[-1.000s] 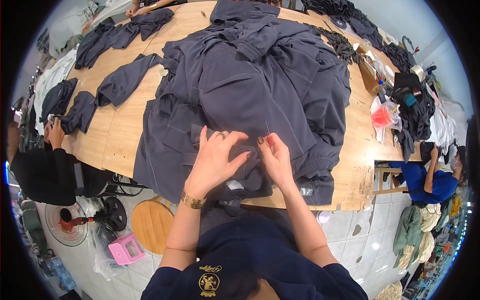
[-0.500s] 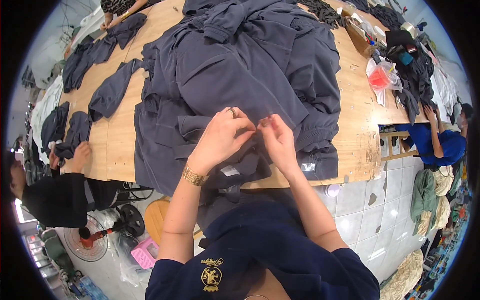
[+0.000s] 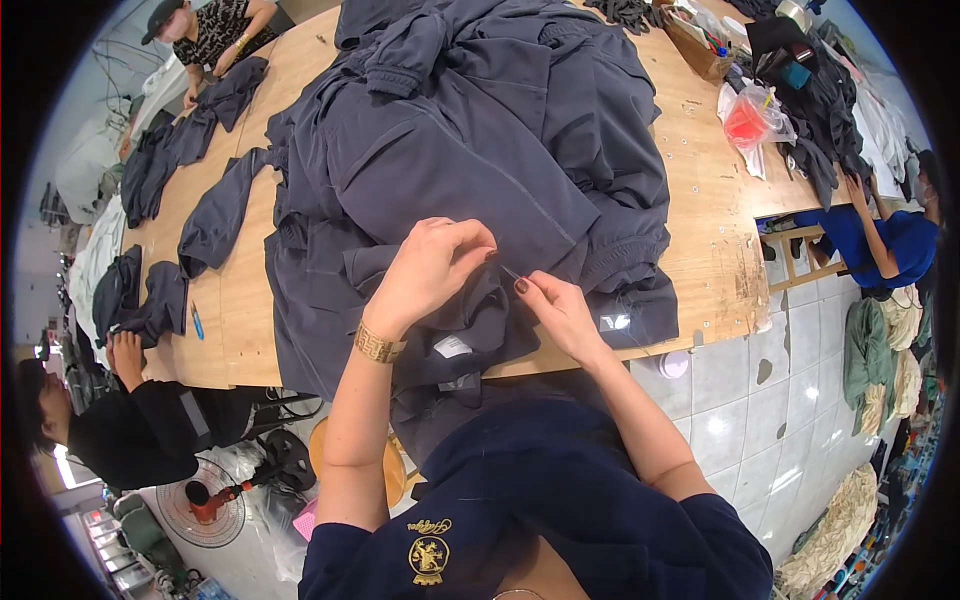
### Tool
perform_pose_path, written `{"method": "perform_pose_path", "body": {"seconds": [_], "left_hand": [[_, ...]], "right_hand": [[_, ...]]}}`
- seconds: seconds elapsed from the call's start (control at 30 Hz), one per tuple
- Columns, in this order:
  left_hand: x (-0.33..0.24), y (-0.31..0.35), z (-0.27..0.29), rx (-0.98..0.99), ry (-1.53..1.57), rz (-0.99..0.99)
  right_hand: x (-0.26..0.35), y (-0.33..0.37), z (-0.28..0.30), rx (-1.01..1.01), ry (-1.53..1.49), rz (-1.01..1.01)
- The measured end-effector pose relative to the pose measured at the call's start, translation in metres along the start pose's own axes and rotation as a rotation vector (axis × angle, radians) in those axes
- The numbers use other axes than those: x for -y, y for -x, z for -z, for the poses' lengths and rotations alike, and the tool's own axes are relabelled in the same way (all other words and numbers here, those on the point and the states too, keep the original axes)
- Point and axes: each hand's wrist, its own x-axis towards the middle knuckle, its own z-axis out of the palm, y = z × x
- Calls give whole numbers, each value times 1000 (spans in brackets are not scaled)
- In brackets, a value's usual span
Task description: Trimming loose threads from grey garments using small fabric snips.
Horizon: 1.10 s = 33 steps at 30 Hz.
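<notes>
Your bench [image 3: 705,225] is pale wood, its near edge running just in front of you. A heap of dark grey garments [image 3: 470,190] covers the middle of it and overhangs that near edge. Your left hand [image 3: 425,272] is raised above the near part of the heap, thumb and index finger drawn close at the tips; whether they pinch a thread cannot be told. Your right hand [image 3: 562,312] is beside it, thumb and fingers pinching a thin, needle-like sliver [image 3: 510,271]. A white label [image 3: 452,346] shows on the cloth below your left hand. The sliver is between your two hands, over the dark cloth, its free end pointing toward the left fingertips.

Finding on handling: the sliver is fine and easily lost against dark grey cloth — keep the right pinch firm and near the end. In my judgement, resting both wrists on the heap would steady the meeting of the fingertips. Bring the left fingers in slowly from the side — not straight onto the free end, which could prick.
</notes>
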Motion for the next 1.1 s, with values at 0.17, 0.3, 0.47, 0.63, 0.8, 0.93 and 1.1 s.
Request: {"method": "perform_pose_path", "body": {"seconds": [0.17,0.3,0.47,0.63,0.8,0.93,1.1], "left_hand": [[-3,0,-3,-43,53,0],[-5,1,-1,-37,-6,-27],[-7,1,0,-44,24,-17],[0,2,-3,-76,41,-4],[-4,9,5,-120,81,133],[-7,23,2,-38,-266,26],[4,45,18,-56,-88,109]], "right_hand": [[-1,-6,0,48,54,27],[4,-10,-1,80,99,30],[6,-12,-4,74,99,43],[0,-14,-5,61,109,69],[-11,-14,4,60,-499,-141],[-7,-13,-3,-25,-549,-24],[-4,-14,-13,7,-471,-21]]}}
